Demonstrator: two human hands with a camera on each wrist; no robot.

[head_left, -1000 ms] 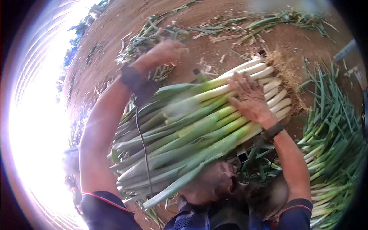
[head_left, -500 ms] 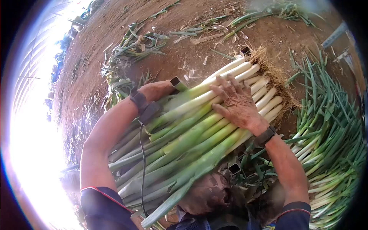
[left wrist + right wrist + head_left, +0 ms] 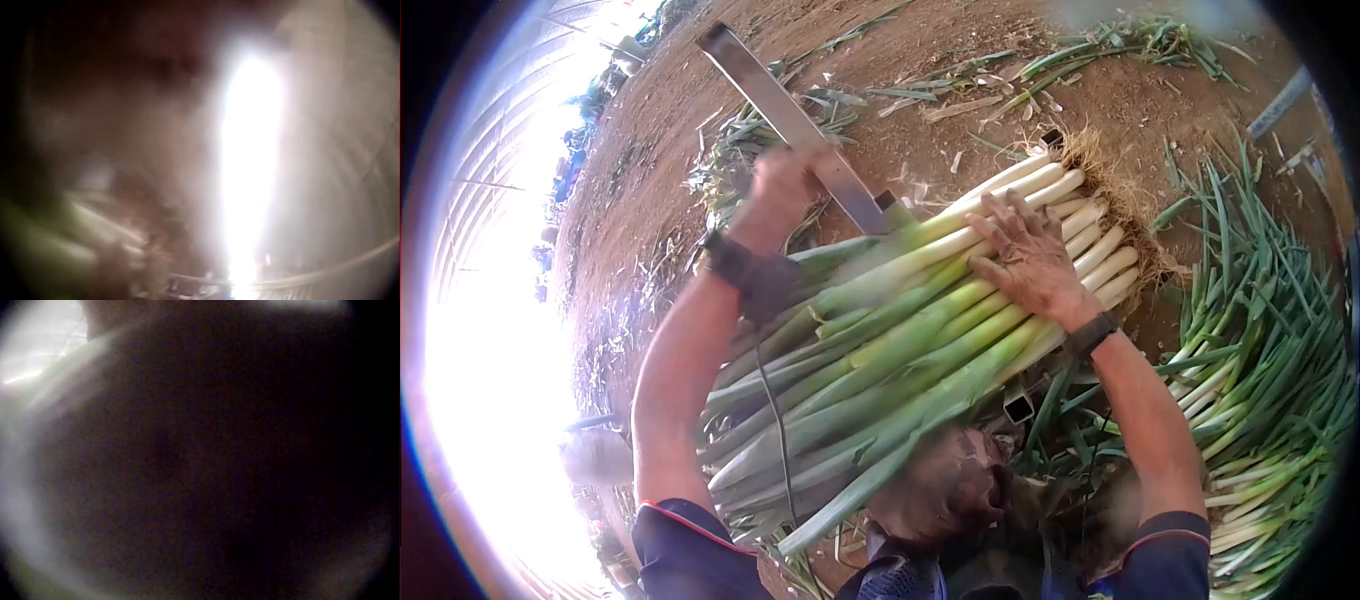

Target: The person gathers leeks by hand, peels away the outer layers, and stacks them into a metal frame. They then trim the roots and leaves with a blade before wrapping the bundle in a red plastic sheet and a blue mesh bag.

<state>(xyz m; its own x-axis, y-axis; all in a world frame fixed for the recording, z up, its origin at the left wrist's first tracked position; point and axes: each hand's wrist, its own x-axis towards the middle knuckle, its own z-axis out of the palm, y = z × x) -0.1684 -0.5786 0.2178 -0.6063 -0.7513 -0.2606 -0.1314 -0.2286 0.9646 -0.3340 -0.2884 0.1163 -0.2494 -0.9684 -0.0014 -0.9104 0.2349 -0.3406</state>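
Note:
A thick bundle of leeks (image 3: 920, 340), white root ends to the right and green leaves to the left, lies across the middle of the head view. My right hand (image 3: 1035, 260) rests on the white stalks, fingers spread. Beyond the bundle, my left hand (image 3: 785, 190), blurred, holds a long flat metal bar (image 3: 770, 105). The bar slants from upper left down to the far side of the leeks, close to an upright square metal post (image 3: 884, 200). In the left wrist view, pale stalks (image 3: 106, 225) blur at lower left; the right wrist view is mostly dark.
More long green stalks (image 3: 1250, 380) are heaped at the right. Cut leaves (image 3: 740, 150) and trimmings litter the brown soil (image 3: 960, 60). Another square metal tube end (image 3: 1019, 408) shows at the near side of the bundle. A black cable (image 3: 775, 420) hangs from my left wrist.
My left hand first reached in to the far edge of the leeks, then drew back up and left. The metal bar has come into view with it. My right hand has stayed on the stalks.

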